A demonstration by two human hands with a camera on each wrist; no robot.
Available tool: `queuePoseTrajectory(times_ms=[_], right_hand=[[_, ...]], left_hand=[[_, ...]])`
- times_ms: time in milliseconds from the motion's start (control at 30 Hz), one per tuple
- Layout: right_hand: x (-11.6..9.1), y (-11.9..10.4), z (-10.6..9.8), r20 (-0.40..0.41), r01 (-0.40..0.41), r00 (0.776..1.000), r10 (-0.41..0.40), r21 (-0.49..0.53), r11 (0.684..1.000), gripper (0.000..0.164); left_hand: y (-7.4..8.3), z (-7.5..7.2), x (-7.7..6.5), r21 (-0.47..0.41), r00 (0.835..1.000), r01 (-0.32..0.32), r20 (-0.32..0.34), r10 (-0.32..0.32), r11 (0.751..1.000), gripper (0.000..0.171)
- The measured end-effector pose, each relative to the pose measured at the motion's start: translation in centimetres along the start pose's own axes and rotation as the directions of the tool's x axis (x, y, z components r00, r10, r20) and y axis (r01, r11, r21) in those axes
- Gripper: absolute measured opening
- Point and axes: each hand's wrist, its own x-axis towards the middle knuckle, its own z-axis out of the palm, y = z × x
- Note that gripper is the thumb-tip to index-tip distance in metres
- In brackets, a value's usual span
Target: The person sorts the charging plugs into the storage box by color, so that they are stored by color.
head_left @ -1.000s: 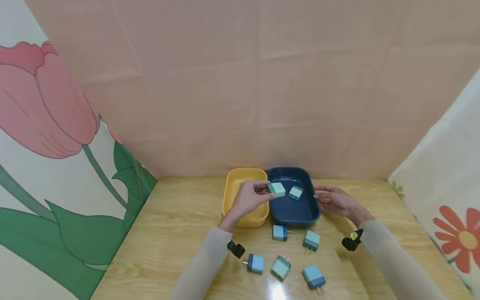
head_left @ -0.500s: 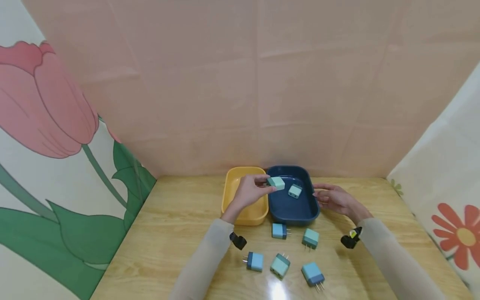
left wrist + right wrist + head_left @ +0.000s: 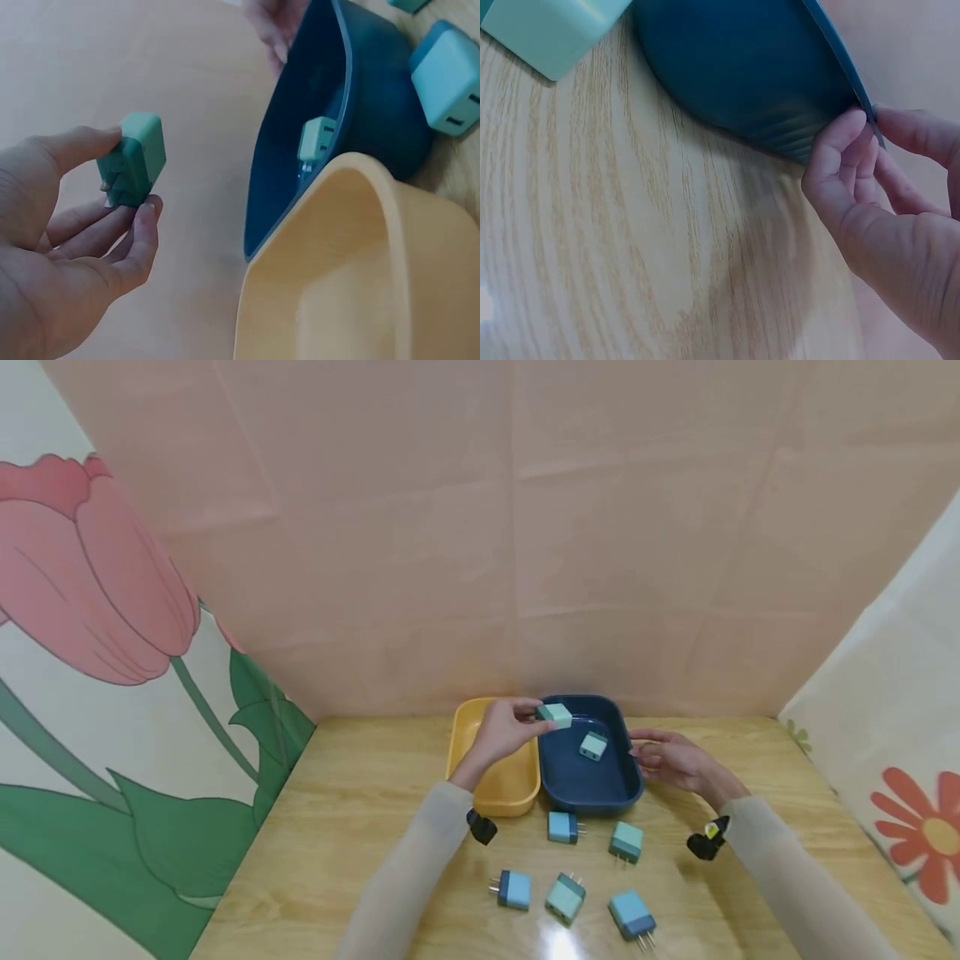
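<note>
My left hand (image 3: 504,732) pinches a green two-tone charger plug (image 3: 135,159) between thumb and fingertips, its metal prongs facing the palm. In the head view this plug overlaps the back left part of the navy blue bin (image 3: 592,795). Inside that bin lies another green charger plug (image 3: 593,746), its two ports showing. My right hand (image 3: 900,195) holds the blue bin's right rim, thumb and fingers on either side of the wall. The yellow bin (image 3: 375,180) stands left of the blue one, under my left hand in the head view.
In front of the bins, several charger plugs are scattered on the wooden table (image 3: 360,802): blue ones such as the blue plug (image 3: 632,914) at front right, and green ones such as the green plug (image 3: 566,897). A peach cloth (image 3: 420,552) hangs behind the bins.
My left hand has moved slightly toward the back of the bins, carrying the green charger plug. The right hand keeps its place at the blue bin's rim.
</note>
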Motion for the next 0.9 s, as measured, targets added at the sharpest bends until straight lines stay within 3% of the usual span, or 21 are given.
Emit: queuePoseTrajectory(times_ms=[233, 500, 900], right_hand=[[0.0, 0.3, -0.1, -0.028, -0.01, 1.0, 0.01, 0.02, 1.0, 0.057], [0.1, 0.3, 0.0, 0.0, 0.0, 1.0, 0.0, 0.018, 1.0, 0.051], [0.6, 0.4, 0.3, -0.022, 0.002, 1.0, -0.003, -0.048, 0.999, 0.056]], left_hand=[[0.0, 0.3, 1.0, 0.024, 0.999, -0.035, -0.01, 0.036, 0.999, 0.047], [-0.3, 0.1, 2.0, 0.038, 0.999, -0.032, 0.0, 0.032, 0.999, 0.042], [-2.7, 1.1, 3.7, 0.042, 0.999, 0.005, -0.039, -0.003, 0.999, 0.043]])
